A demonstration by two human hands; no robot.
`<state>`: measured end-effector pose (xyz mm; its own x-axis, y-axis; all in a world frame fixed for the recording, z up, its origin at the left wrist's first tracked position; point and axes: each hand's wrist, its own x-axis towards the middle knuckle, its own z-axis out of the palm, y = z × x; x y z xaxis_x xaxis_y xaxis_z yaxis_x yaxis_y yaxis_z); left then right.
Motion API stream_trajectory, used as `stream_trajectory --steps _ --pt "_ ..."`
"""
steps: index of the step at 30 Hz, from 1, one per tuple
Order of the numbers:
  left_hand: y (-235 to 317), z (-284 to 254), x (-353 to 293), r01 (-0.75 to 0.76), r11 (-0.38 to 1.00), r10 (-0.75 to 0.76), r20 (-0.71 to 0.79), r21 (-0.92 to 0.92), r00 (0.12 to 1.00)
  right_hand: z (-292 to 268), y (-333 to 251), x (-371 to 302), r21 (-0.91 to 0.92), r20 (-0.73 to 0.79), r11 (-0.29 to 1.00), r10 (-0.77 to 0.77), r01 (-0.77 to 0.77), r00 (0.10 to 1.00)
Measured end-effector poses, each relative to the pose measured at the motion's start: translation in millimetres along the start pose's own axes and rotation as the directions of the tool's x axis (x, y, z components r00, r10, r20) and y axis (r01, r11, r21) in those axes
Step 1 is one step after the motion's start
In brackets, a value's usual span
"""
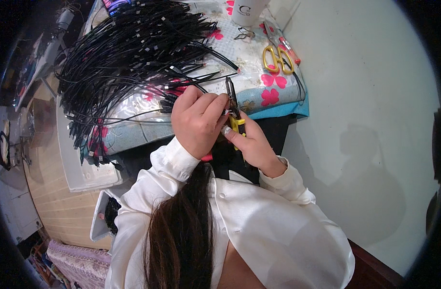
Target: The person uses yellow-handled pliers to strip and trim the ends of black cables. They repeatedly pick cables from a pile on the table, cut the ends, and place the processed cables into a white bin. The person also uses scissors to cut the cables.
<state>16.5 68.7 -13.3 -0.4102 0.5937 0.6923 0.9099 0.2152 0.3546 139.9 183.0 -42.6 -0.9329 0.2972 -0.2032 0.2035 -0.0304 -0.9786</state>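
Note:
My left hand [197, 121] is closed around the end of a thin black cable [179, 107], held just off the near edge of the table. My right hand [251, 144] grips a pair of black pliers with yellow handles [235, 108]; the jaws point up and away, right beside the left fingertips. The two hands touch each other. A big heap of black cables [129, 58] covers the left part of the table, and loose ends trail toward my left hand. Both sleeves are white and shiny.
The table wears a floral cloth under clear plastic [271, 94]. Yellow-handled scissors [277, 59] lie at its right, a white cup [247, 12] at the far edge. A white tray [81, 164] sits at the left. Pale floor [369, 120] lies to the right.

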Motion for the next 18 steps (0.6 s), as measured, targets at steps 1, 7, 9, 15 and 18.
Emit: stream_trajectory --steps 1,7,9,15,18 --pt "-0.5 0.0 -0.5 0.001 1.000 -0.001 0.001 -0.009 1.000 0.0 -0.3 -0.5 -0.007 -0.004 1.000 0.021 -0.021 1.000" --pt "-1.4 -0.4 0.5 0.029 0.996 -0.029 -0.004 -0.085 1.000 -4.0 -4.7 -0.4 0.086 0.021 0.990 0.106 -0.108 0.994" --pt "-1.5 -4.3 1.9 0.087 0.978 -0.092 -0.015 -0.191 0.996 -5.0 -7.7 -0.6 0.127 0.005 0.987 0.103 -0.103 0.995" --pt "-8.0 -26.5 8.3 0.461 0.658 -0.452 0.177 -0.596 0.874 5.2 -17.3 10.4 0.363 -0.151 0.918 -0.111 0.160 0.982" --pt "-8.2 -28.3 14.6 0.453 0.424 -0.487 0.225 -0.784 0.844 12.0 -17.7 28.5 0.183 -0.209 0.979 -0.055 0.094 0.976"
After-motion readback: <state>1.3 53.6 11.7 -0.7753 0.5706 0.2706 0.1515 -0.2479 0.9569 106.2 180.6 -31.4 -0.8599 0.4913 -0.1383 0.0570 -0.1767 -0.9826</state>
